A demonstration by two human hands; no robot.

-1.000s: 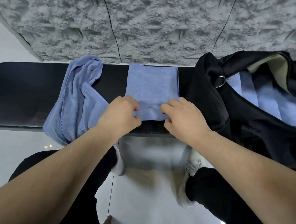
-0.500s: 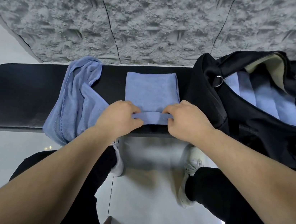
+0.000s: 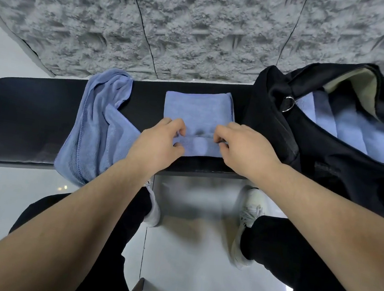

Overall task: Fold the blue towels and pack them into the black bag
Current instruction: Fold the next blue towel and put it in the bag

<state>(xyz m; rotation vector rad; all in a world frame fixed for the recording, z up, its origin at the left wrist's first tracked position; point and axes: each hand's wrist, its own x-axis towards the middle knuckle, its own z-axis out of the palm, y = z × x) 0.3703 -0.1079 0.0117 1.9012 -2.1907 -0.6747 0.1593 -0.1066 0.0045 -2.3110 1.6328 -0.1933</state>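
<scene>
Folded blue towel (image 3: 197, 112) lies flat mid-counter, near edge rolled up into a narrow band across its front. Loose blue towel (image 3: 95, 127) is crumpled to its left, draped over the counter's front edge, hanging toward the floor. Black bag (image 3: 329, 168) sits at the right end of the counter, just beside the folded towel, mouth open; folded blue towels (image 3: 349, 132) are lined up inside, side by side. Metal ring (image 3: 288, 104) on the bag rim.

Counter (image 3: 23, 118) is a black, long, narrow slab with a rounded left end, set against a rough grey textured wall (image 3: 201, 29) with thin dark seams. Floor (image 3: 196, 255) is pale glossy tile. Person's black trousers and white shoes (image 3: 247, 216) show below the counter edge.

Left hand (image 3: 157, 143): fingers curled, pinching the left end of the rolled band between thumb and fingertips. Right hand (image 3: 244, 147): same on the right end, fingers curled over the fold, thumb underneath. Both hands grip the same towel, rolled edge spanning between them. Both forearms bare.
</scene>
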